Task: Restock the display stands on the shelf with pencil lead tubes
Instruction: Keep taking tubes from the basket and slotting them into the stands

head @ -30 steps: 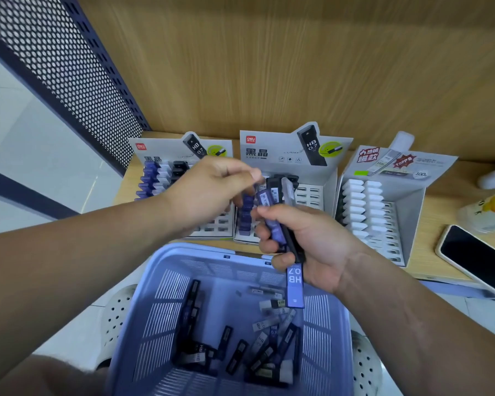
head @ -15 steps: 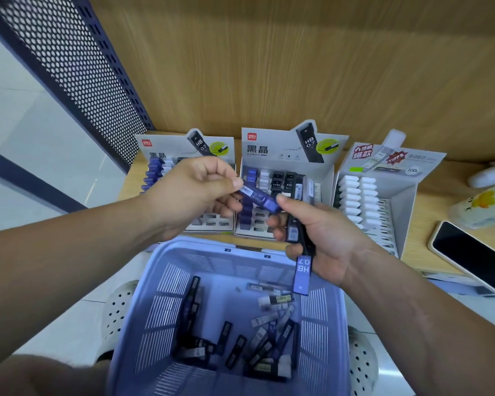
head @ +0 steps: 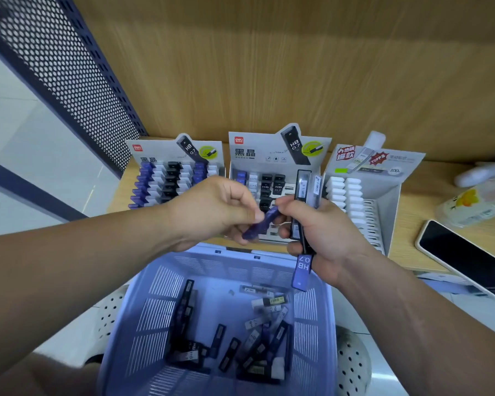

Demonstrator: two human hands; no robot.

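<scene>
Centrally, the left hand [head: 212, 212] pinches a violet pencil lead tube [head: 262, 224] between thumb and curled fingers. Its long axis runs diagonally, lower end toward the person, upper end toward the right hand [head: 326, 235], whose fingertips it meets. The right hand is clenched round a bundle of tubes [head: 301, 192] held nearly upright: a black one and a clear one project above the fist toward the shelf, and a blue tube [head: 303, 270] hangs below it, its label "HB 0.7" reading upside down.

Behind the hands, three display stands sit side by side on the wooden shelf [head: 412, 212].
- Left stand [head: 160, 150]: header printed "黑晶", pictured tube marked "HB 0.7", rows of violet, white and black caps.
- Middle stand [head: 269, 160]: same header, partly filled, with black caps marked "HB".
- Right stand [head: 389, 201]: white caps only; header shows "TOP" and "100".

Below the hands, a lilac slatted basket [head: 166, 287] holds loose tubes [head: 249, 347] lying at mixed angles; it rests on a white perforated stool [head: 352, 364]. A phone [head: 463, 258], screen dark, lies at the shelf's right edge. A wood-grain back panel [head: 269, 67] rises behind the stands; a dark perforated metal panel [head: 69, 70] closes the left side, with pale floor tiles [head: 26, 138] beyond.
</scene>
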